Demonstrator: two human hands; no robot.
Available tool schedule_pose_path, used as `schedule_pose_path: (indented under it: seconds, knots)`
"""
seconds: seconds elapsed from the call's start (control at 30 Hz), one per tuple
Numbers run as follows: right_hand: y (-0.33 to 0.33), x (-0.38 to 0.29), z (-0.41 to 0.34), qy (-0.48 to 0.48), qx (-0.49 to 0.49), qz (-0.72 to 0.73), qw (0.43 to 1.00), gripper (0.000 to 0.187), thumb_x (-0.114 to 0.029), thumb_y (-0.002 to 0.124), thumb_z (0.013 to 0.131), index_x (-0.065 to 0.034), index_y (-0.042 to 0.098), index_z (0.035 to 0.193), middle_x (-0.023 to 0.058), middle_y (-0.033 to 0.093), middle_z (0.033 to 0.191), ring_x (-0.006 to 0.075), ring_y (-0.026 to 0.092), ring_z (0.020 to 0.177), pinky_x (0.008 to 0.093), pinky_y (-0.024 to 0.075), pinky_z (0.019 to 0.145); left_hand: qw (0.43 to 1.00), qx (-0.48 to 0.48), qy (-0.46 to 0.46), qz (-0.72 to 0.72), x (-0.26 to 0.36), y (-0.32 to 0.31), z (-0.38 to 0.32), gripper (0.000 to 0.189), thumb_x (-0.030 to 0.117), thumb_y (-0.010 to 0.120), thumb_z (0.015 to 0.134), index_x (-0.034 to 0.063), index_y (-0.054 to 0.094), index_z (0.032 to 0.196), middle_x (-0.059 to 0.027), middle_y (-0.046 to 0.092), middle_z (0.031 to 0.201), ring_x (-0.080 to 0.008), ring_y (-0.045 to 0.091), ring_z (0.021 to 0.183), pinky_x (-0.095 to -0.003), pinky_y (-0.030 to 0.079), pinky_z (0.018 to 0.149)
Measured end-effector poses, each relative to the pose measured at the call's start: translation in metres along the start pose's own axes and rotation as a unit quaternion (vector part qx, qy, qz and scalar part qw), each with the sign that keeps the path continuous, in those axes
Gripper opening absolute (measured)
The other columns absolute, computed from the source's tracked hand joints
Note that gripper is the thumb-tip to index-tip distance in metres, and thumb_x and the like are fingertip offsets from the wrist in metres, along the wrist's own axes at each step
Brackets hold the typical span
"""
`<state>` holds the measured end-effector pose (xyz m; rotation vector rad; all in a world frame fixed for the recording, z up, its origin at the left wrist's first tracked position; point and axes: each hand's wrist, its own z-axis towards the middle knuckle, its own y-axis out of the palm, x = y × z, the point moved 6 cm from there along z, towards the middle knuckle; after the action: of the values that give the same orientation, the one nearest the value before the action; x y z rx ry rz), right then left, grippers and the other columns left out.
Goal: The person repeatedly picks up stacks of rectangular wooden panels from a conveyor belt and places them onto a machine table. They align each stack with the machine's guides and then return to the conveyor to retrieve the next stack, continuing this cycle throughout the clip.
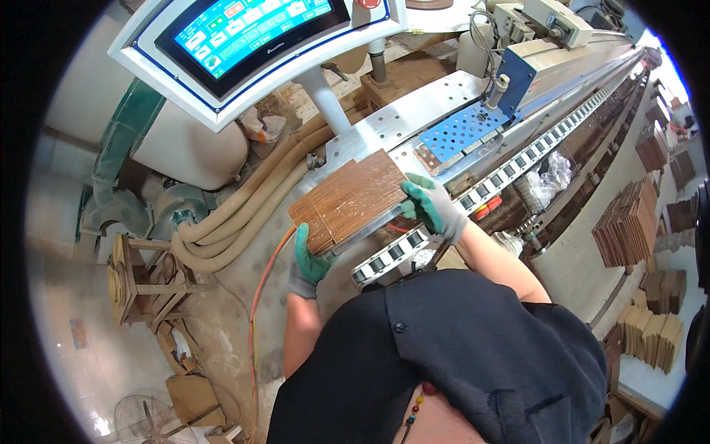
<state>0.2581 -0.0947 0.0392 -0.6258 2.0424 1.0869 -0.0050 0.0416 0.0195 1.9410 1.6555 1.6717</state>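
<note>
Two or more brown wooden boards [352, 200] lie overlapped, slightly out of line, at the near end of the machine's metal table [407, 105]. My left hand [312, 258], in a green-coated grey glove, grips their lower left end, thumb on top. At the right end my right hand [435, 205], gloved alike, holds the boards' edge. Its fingers reach over the edge. How far the boards rest on the metal is hidden beneath them. Beyond them sits a blue perforated plate [463, 130] beside the blue end housing [515, 80] of the machine.
A control panel with a lit screen [249, 33] overhangs the upper left. Ribbed hoses [222, 244] and a red hose [266, 272] run along the left floor. The roller conveyor [493, 177] passes close to my right arm. Stacked boards [627, 222] stand at right.
</note>
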Motion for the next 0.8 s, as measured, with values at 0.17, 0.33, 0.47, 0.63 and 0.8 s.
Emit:
schedule_pose_path:
  seconds: [0.17, 0.33, 0.47, 0.63, 0.8]
  knots:
    - [-0.077, -0.020, -0.029, -0.060, 0.108, 0.014, 0.992, 0.047, -0.015, 0.061, 0.102, -0.0035, 0.050, 0.146, 0.0055, 0.067, 0.099, 0.0176, 0.068, 0.067, 0.0336, 0.0584, 0.060, 0.998, 0.014, 0.062, 0.027, -0.002, -0.009, 0.005, 0.062, 0.050, 0.054, 0.100, 0.0128, 0.044, 0.149, -0.0113, 0.056, 0.144, -0.0293, 0.056, 0.130, -0.0482, 0.050, 0.104]
    - [-0.144, -0.047, -0.029, -0.098, 0.146, -0.008, 0.984, 0.042, -0.015, 0.058, 0.103, -0.0058, 0.052, 0.143, 0.0045, 0.066, 0.089, 0.0209, 0.070, 0.069, 0.0361, 0.0601, 0.061, 0.997, -0.006, 0.081, -0.003, -0.003, -0.006, 0.007, 0.058, 0.044, 0.054, 0.102, 0.0109, 0.043, 0.148, -0.0133, 0.056, 0.142, -0.0310, 0.059, 0.126, -0.0498, 0.052, 0.102]
    - [-0.160, -0.053, 0.003, -0.132, 0.169, -0.036, 0.976, 0.044, -0.007, 0.056, 0.101, -0.0039, 0.049, 0.145, 0.0060, 0.064, 0.103, 0.0203, 0.071, 0.084, 0.0340, 0.0606, 0.074, 0.996, 0.012, 0.091, -0.005, -0.001, -0.001, 0.005, 0.057, 0.043, 0.053, 0.103, 0.0089, 0.043, 0.147, -0.0142, 0.055, 0.142, -0.0312, 0.059, 0.126, -0.0493, 0.052, 0.103]
    - [-0.141, -0.041, 0.014, -0.213, 0.196, -0.133, 0.948, 0.044, -0.004, 0.061, 0.098, -0.0007, 0.054, 0.141, 0.0051, 0.066, 0.121, 0.0160, 0.064, 0.107, 0.0307, 0.0538, 0.093, 0.994, -0.031, 0.105, -0.018, 0.002, 0.006, 0.003, 0.055, 0.041, 0.052, 0.104, 0.0070, 0.044, 0.146, -0.0144, 0.057, 0.140, -0.0303, 0.059, 0.126, -0.0470, 0.051, 0.104]
    - [-0.048, -0.033, -0.031, -0.368, 0.177, -0.602, 0.686, 0.037, -0.026, 0.065, 0.093, -0.0092, 0.065, 0.126, 0.0183, 0.062, 0.132, 0.0344, 0.057, 0.124, 0.0447, 0.0452, 0.106, 0.992, 0.011, 0.125, 0.010, 0.000, -0.004, 0.010, 0.056, 0.043, 0.051, 0.104, 0.0071, 0.044, 0.146, -0.0148, 0.055, 0.142, -0.0294, 0.058, 0.126, -0.0440, 0.049, 0.106]
